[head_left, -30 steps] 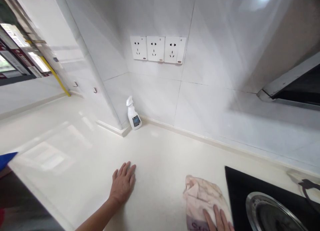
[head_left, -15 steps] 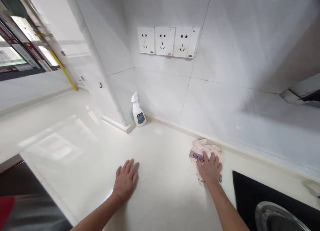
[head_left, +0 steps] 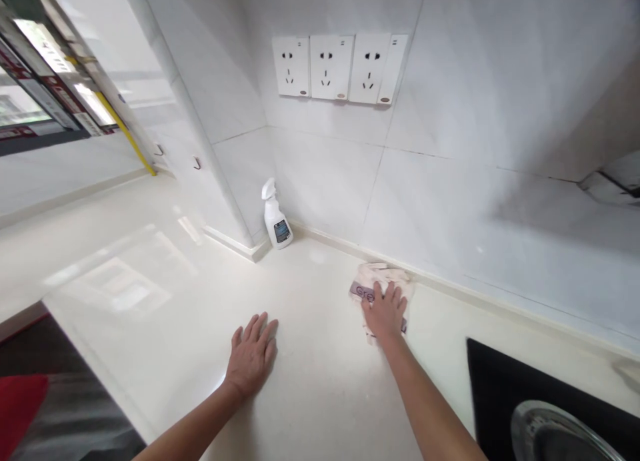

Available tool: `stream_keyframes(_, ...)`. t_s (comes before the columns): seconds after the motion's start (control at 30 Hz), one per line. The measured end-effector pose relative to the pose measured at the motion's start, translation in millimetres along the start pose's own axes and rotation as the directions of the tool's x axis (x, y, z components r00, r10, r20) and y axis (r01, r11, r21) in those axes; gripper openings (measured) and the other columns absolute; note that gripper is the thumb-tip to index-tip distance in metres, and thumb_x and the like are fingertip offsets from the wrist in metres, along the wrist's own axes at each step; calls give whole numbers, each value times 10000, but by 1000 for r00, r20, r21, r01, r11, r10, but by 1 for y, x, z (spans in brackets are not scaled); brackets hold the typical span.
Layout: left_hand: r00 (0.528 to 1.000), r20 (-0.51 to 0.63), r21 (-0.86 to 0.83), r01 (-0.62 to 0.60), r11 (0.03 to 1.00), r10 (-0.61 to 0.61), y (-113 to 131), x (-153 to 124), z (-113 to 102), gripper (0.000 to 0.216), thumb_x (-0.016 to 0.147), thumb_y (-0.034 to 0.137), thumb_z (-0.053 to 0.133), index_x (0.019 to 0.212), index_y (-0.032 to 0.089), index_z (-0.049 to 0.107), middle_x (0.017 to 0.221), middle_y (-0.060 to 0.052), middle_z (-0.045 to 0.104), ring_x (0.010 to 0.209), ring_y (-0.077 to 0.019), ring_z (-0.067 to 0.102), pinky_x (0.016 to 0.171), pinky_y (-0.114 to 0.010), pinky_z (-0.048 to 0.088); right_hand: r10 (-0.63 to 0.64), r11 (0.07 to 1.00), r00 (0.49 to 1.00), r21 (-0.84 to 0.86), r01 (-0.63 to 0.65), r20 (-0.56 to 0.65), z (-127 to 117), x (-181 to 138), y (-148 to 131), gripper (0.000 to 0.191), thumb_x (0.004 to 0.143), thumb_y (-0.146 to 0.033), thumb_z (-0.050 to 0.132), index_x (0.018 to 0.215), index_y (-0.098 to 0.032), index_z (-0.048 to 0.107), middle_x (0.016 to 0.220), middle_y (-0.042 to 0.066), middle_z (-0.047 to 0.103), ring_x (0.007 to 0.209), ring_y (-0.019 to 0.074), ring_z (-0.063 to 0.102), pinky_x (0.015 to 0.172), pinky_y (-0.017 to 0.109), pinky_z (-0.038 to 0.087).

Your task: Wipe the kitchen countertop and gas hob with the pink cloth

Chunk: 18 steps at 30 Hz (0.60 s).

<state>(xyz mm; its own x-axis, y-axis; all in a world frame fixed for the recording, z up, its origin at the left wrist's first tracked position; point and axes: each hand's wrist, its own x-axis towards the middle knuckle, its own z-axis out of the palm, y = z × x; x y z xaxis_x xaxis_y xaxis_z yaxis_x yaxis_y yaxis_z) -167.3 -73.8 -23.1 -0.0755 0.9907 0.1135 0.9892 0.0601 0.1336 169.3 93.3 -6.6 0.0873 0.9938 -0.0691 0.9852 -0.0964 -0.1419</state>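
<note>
My left hand (head_left: 250,354) rests palm down on the pale countertop (head_left: 310,394), fingers spread and holding nothing. To its right, my right hand (head_left: 385,312) presses on a crumpled pinkish-white cleaning cloth (head_left: 395,276) and moves it along, its fingers bent slightly over the fabric. Part of a grey printed band with lettering shows on the cloth. The far edge of the cloth lies close to the foot of the tiled wall. In the corner beyond both hands a white spray bottle (head_left: 277,214) with a dark label stands upright, touched by neither.
A black hob (head_left: 493,388) with a round metal burner ring (head_left: 525,421) lies at lower right. Three wall sockets (head_left: 330,68) sit above the corner. A wall pillar (head_left: 200,194) with small hooks juts out at left. Something red (head_left: 20,408) shows below the counter edge.
My right hand has slid left along the counter, away from the hob, carrying the cloth with it. My left hand stays in place. The view has shifted slightly.
</note>
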Motion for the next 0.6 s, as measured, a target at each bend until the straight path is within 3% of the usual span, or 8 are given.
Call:
stream_keyframes(0.17, 1000, -7, 18, -14, 1000, 14, 0, 2, 1, 513, 1031, 346, 370, 1475, 271, 614, 1628, -114, 506, 1527, -335, 406, 1211, -603, 311, -178, 983, 982, 46, 176, 56, 10, -44, -49, 726, 1017, -558, 420, 1645, -208, 326, 1763, 170, 142, 1611, 431, 77, 1257, 626, 2)
stream_keyframes(0.3, 1000, -24, 27, -8, 1000, 8, 0, 3, 2, 495, 1027, 334, 386, 1455, 286, 630, 1619, -107, 519, 1521, -324, 419, 1208, -591, 316, -397, 910, 917, 143, 389, 37, 24, -101, -76, 735, 1013, -611, 446, 1639, -239, 349, 1766, 164, 130, 1618, 438, 71, 1267, 657, 28)
stream_keyframes(0.43, 999, -45, 13, -16, 1000, 16, 0, 2, 2, 492, 1023, 333, 399, 1455, 296, 631, 1611, -104, 528, 1512, -332, 431, 1202, -594, 323, -567, 800, 821, 198, 567, -63, 34, -166, -80, 744, 999, -612, 507, 1650, -310, 313, 1767, 128, 137, 1618, 421, 121, 1277, 672, 119)
stream_keyframes(0.6, 998, -53, 12, -21, 1000, 22, 0, 1, 1, 492, 1004, 311, 429, 1451, 301, 635, 1606, -102, 536, 1506, -326, 437, 1205, -578, 323, -660, 720, 730, 128, 682, -176, 40, -223, -62, 877, 945, -569, 614, 1680, -348, 190, 1760, 113, 175, 1598, 399, 233, 1246, 630, 293)
